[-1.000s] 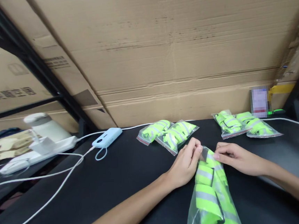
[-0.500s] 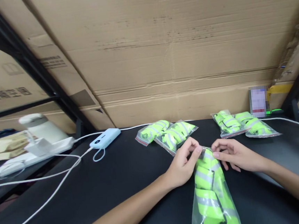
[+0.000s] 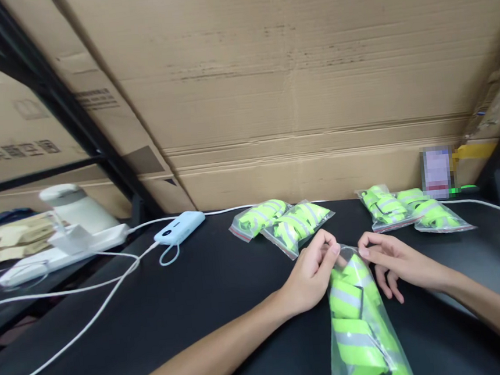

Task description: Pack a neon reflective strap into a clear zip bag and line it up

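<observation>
A long clear plastic bag (image 3: 363,341) holds folded neon-green straps (image 3: 355,341) with grey reflective stripes and dark edging. Its far end is pinched at two corners. My left hand (image 3: 312,272) grips the left corner between thumb and fingertips. On the right corner, my right hand (image 3: 396,262) closes thumb and forefinger, its other fingers hanging loosely curled. The straps lie inside the bag, a little short of the pinched edge. The bag's near end runs out of the bottom of the view.
Behind my hands lie two bagged strap bundles (image 3: 297,224) on the left and two more (image 3: 436,212) on the right. A blue power bank (image 3: 179,227), white cable (image 3: 92,335), power strip (image 3: 63,256) and pale bottle (image 3: 79,208) are leftward. Cardboard (image 3: 289,90) backs the black table (image 3: 200,320).
The straps sit slightly lower in the bag, away from the pinched end. My hands have moved slightly apart and still hold the corners. The whole view has shifted a little.
</observation>
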A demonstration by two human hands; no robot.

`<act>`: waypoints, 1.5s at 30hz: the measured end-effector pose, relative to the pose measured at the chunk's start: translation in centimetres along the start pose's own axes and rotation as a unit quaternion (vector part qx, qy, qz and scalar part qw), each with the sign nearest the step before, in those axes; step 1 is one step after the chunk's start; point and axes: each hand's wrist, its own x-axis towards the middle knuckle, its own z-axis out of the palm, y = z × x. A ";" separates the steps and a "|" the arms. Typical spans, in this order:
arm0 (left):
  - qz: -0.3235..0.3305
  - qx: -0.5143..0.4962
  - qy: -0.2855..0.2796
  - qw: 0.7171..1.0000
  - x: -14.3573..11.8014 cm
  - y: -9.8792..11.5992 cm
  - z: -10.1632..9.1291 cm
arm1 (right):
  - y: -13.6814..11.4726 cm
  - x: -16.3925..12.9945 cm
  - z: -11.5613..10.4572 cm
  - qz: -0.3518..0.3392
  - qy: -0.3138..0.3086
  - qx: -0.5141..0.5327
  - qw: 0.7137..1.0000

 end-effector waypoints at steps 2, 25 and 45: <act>0.012 0.029 0.032 0.999 -0.1 0.0 0.2 | -0.1 -0.2 -0.1 0.021 -0.021 -0.005 1.000; 0.131 0.022 0.204 0.970 0.1 1.1 -2.2 | 0.4 -0.4 -1.3 -0.154 0.158 -0.016 0.975; 0.032 -0.058 0.027 0.997 -0.4 2.2 -2.1 | 1.2 0.2 -3.1 -0.199 0.137 -0.034 0.970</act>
